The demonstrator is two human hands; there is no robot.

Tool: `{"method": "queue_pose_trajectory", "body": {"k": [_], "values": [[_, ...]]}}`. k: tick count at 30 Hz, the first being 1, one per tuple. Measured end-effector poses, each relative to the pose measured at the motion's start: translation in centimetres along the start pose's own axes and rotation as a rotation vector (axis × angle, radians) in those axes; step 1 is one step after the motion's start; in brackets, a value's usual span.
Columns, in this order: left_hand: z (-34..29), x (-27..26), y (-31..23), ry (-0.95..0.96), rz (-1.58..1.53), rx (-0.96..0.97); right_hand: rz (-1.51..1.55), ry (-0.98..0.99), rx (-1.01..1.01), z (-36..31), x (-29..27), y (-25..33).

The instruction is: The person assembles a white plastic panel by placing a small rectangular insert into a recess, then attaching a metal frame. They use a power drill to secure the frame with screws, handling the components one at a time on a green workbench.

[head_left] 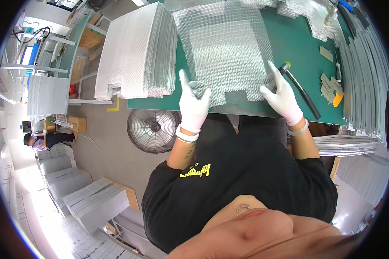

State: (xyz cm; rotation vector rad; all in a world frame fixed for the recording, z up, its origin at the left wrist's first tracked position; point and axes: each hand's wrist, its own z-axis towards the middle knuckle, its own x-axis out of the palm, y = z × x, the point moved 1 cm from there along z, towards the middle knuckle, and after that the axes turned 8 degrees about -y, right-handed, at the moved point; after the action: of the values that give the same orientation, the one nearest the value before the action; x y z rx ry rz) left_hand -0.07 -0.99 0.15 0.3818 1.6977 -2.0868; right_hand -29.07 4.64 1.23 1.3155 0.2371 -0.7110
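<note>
A notched metal mesh sheet [229, 56] lies on the green work table [285, 26] in front of me. My left hand [193, 103], in a white glove, is at its near left corner with index finger and thumb spread. On the other side my right hand [283, 97], gloved too, has its thumb and fingers apart by the right edge. Whether either hand touches the sheet, I cannot tell. Right of that hand rests a hammer [302, 90] with a black handle and a yellow-green tip. A tall stack of mesh sheets [136, 52] stands to the left.
Small metal plates [328, 88] and an orange-yellow piece [338, 99] lie at the table's right. Beyond them run long stacked grey strips [363, 82]. A round caged fan [154, 129] stands below the table's left edge. Far left, another person [47, 140] is near boxes.
</note>
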Motion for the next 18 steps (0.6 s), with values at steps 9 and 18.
{"method": "queue_pose_trajectory", "body": {"k": [9, 18], "values": [[1.3, 0.8, 1.3, 0.042, 0.448, 0.330, -0.186, -0.023, 0.053, 0.1, 2.5, -0.6], [1.1, 2.5, 3.3, 0.036, 0.505, 0.365, -0.389, -0.036, 0.000, 0.1, 3.7, -2.6]]}}
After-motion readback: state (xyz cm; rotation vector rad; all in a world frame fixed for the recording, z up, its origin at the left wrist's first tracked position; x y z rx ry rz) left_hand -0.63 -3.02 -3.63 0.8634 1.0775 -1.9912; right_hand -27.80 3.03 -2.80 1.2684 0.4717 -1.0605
